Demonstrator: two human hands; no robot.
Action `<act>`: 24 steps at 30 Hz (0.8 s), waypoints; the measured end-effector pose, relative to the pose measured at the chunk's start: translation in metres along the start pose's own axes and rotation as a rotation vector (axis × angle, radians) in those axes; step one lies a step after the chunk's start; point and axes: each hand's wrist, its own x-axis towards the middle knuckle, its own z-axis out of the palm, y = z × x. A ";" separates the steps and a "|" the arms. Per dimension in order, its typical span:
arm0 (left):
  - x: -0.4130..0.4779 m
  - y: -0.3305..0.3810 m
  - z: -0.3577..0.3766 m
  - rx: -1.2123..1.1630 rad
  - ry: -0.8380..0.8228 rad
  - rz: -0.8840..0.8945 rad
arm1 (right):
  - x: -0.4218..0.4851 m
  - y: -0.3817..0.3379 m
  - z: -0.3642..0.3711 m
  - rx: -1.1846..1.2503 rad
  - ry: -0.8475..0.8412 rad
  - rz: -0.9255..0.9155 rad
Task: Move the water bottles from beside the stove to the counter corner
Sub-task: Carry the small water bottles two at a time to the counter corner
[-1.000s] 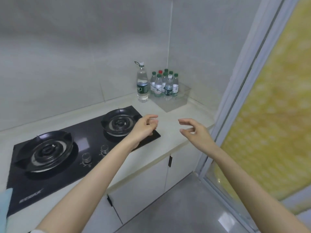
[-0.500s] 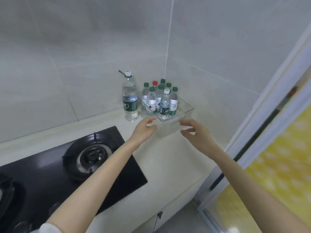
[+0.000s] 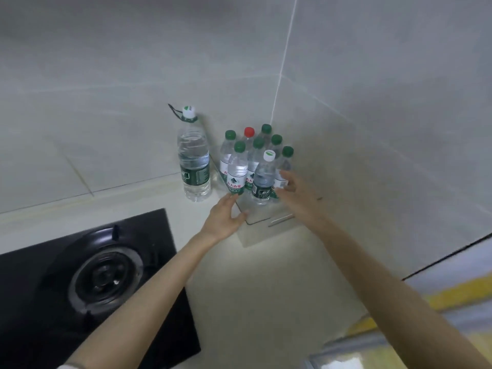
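Head view. A clear tray sits on the table, in the corner where two tiled walls meet; all places below are given from this tray.

Inside it stand eight small water bottles, upright and packed close: six under green caps, one under a red cap, one under a white cap. Just left of the tray, outside it, stands one large bottle with a carry loop at its neck. Further left and nearer the viewer lies the stove, with one burner showing.

The left hand is at the tray's near-left corner, fingers relaxed and spread, gripping nothing. Whether the thumb touches the rim cannot be told. The right hand is at the tray's right side, its fingers loosely parted beside the front bottles and holding nothing.

Handling, as judged: the bottles look full, so each is fairly heavy and the loaded tray heavier. Their thin walls would give under a squeeze. A small bottle is best taken round the label; the large one by its loop or body. The tray looks stiff and slick, so it wants both side walls held and kept level, lest the bottles topple.
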 end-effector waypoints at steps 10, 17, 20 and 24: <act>0.027 -0.014 0.021 0.349 -0.004 -0.113 | 0.113 0.019 0.024 -0.079 -0.065 -0.154; 0.027 -0.017 0.024 0.279 -0.015 -0.155 | 0.129 0.032 0.027 -0.066 -0.036 -0.242; 0.025 -0.014 0.028 0.251 0.024 -0.147 | 0.131 0.035 0.024 -0.050 -0.033 -0.255; 0.024 -0.006 0.027 0.128 0.157 -0.099 | 0.129 0.027 0.021 -0.043 -0.071 -0.295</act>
